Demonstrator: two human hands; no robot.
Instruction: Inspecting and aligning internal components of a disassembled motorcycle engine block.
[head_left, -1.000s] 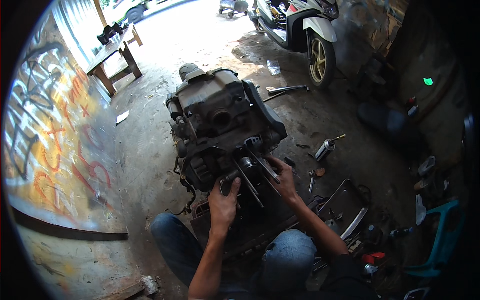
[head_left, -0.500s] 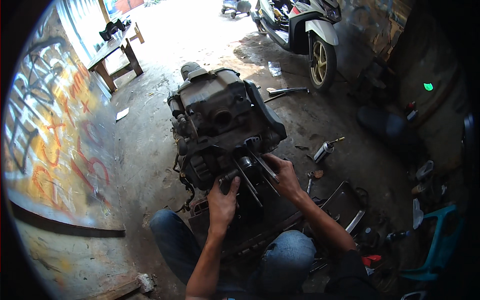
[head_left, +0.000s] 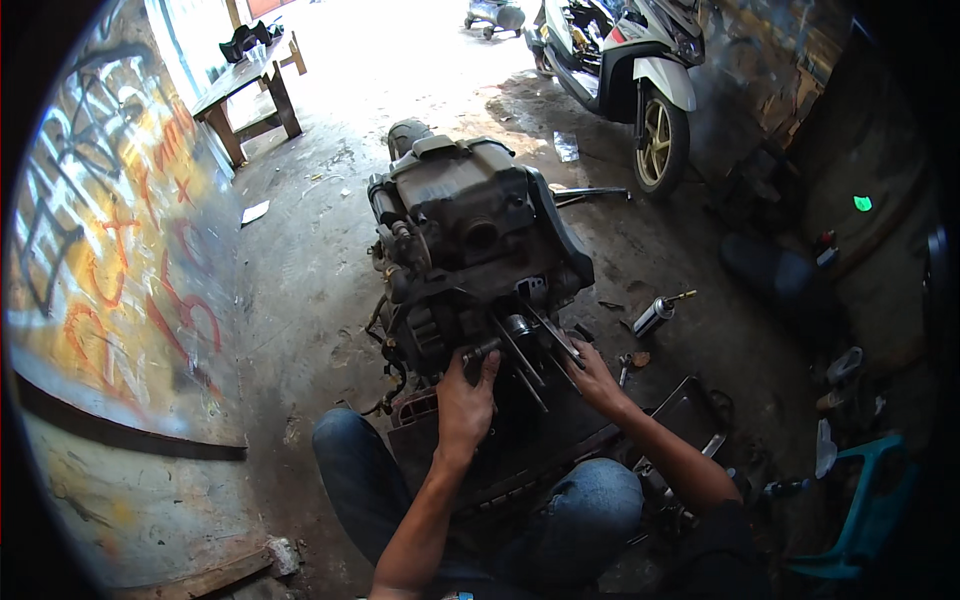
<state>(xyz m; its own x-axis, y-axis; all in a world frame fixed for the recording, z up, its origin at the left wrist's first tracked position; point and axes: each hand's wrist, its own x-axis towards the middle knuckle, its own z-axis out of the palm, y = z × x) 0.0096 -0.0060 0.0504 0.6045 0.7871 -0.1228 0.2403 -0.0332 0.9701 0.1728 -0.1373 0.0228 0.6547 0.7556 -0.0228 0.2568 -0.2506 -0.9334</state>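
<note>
A dark, dirty scooter engine (head_left: 470, 190) lies on the floor in front of me. Long metal studs (head_left: 528, 372) stick out of its near end around a shiny piston (head_left: 518, 327). My left hand (head_left: 465, 405) is closed around a short dark cylindrical part (head_left: 482, 350) left of the piston; whether this is fixed to the engine I cannot tell. My right hand (head_left: 597, 382) is on the right of the studs, its fingers bent in beside them. What those fingers grip is hidden.
A dark tray (head_left: 690, 410) and small tools lie right of my knees. A spray can (head_left: 655, 315) stands beyond them, near a teal plastic stool (head_left: 860, 500). A white scooter (head_left: 655, 85) is parked at the back right. A wooden bench (head_left: 250, 85) stands by the painted wall (head_left: 130, 250).
The whole view has shifted, so the engine and hands sit further right and slightly lower. Both hands stay at nearly the same places by the studs.
</note>
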